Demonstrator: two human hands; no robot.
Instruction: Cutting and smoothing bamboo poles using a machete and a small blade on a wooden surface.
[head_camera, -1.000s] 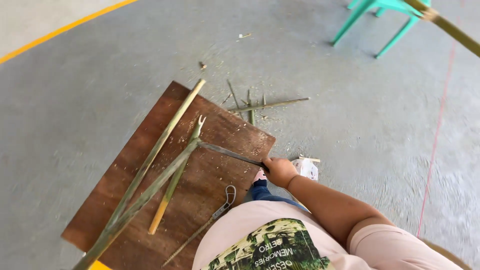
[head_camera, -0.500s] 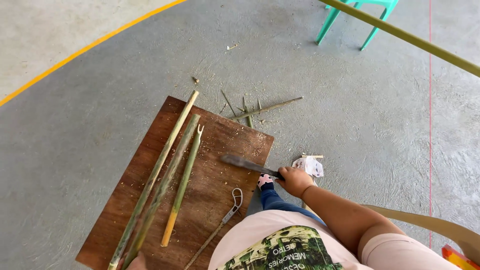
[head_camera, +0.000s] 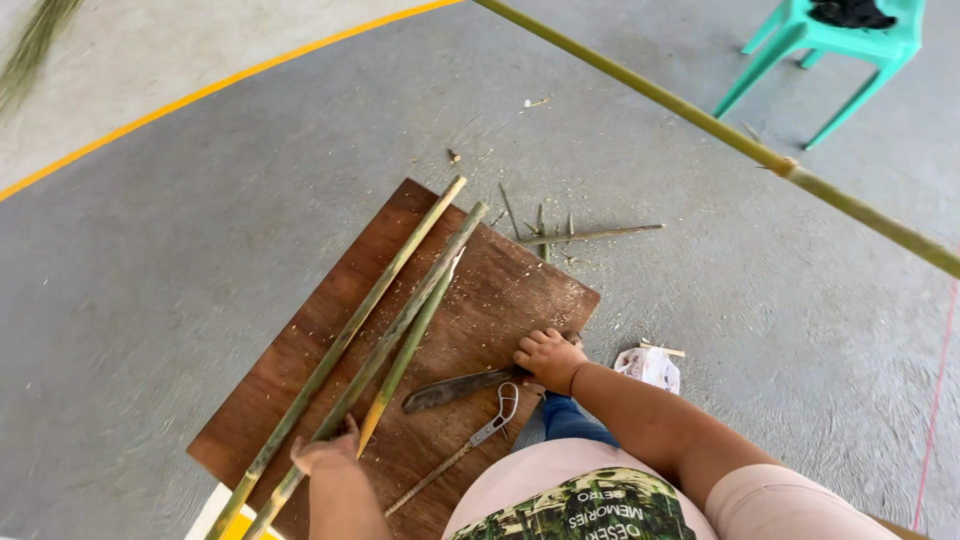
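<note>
Three split bamboo strips (head_camera: 385, 330) lie side by side along our wooden board (head_camera: 300, 370) on the grey concrete floor (head_camera: 150, 260). Our left hand (head_camera: 325, 453) rests on their near ends, fingers curled over the strips. Our right hand (head_camera: 548, 360) presses down on the handle of a dark machete (head_camera: 455, 388) lying flat on the board, fingers closed around it. A metal clip on a cord (head_camera: 495, 418) lies just beside the blade. Bamboo offcuts (head_camera: 570, 235) are scattered past the board's far edge, and a long bamboo pole (head_camera: 720, 130) crosses overhead.
</note>
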